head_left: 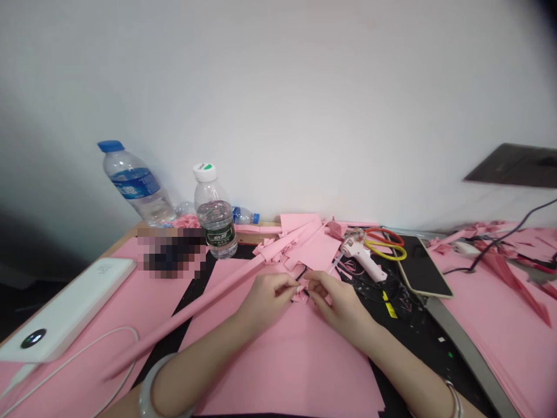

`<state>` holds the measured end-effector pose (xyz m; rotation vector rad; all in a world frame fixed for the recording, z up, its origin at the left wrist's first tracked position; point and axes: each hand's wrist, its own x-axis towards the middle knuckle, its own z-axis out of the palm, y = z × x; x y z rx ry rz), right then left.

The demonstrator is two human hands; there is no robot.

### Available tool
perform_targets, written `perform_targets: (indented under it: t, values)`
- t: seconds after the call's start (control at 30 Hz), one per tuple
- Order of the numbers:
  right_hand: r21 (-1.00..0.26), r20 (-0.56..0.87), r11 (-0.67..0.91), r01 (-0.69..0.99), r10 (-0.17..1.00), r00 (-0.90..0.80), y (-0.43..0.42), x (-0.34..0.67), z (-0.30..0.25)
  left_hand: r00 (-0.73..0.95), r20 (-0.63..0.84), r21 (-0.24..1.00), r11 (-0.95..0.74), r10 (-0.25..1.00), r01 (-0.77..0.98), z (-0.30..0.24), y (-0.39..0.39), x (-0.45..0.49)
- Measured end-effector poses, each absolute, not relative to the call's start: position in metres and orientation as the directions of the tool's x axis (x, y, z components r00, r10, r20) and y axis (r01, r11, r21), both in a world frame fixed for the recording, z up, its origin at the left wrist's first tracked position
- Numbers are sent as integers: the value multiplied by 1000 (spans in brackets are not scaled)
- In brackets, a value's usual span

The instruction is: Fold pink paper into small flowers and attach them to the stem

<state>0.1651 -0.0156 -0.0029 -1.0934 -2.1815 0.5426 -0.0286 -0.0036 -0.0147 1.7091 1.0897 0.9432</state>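
In the head view, your left hand (pixel 265 302) and right hand (pixel 339 307) meet at lower centre of the frame. The fingers of both are pressed together, pinching a small folded pink paper piece (pixel 300 293) from either side. It sits just above the plain pink sheet (pixel 282 366) under your hands.

Work on hand: a long folded pink strip (pixel 183 316) runs from lower left toward the centre, and a heap of folded and cut pink pieces (pixel 296 247) lies at upper centre. Still unworked: a stack of pink sheets (pixel 500 307) at lower right.

Tools: a hot glue gun (pixel 361 255) stands right of your hands, touching scissors with red and yellow handles (pixel 385 244).

Containers, upper left to centre: a tilted clear bottle with a blue cap (pixel 134 183) leans at upper left; its contents cannot be confirmed. An upright bottle with a white cap (pixel 215 212) holds clear liquid in its lower part. A small blue-capped bottle (pixel 246 216) lies on its side behind it; its contents are too small to tell.
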Motion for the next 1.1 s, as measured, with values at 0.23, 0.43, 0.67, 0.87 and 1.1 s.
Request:
perform_targets:
  t: [0.23,0.43,0.67,0.87,1.1]
  values:
    - [-589,366,574,569,817,-445,-15,164,-5,336,151,920,-257,930,296,-15,-3,-29]
    - [-602,358,563,566,824,-440,-17,164,-4,336,153,919,-258,929,297,-16,-3,-30]
    - [-632,333,547,550,832,-444,-15,164,-5,323,108,935,-207,940,289,-14,-4,-29]
    - [-662,278,503,556,854,-440,-15,165,-5,327,125,936,-221,937,275,-14,-4,-28]
    - [-623,247,495,606,859,-448,-15,166,-6,336,151,917,-259,930,305,-15,-4,-27]
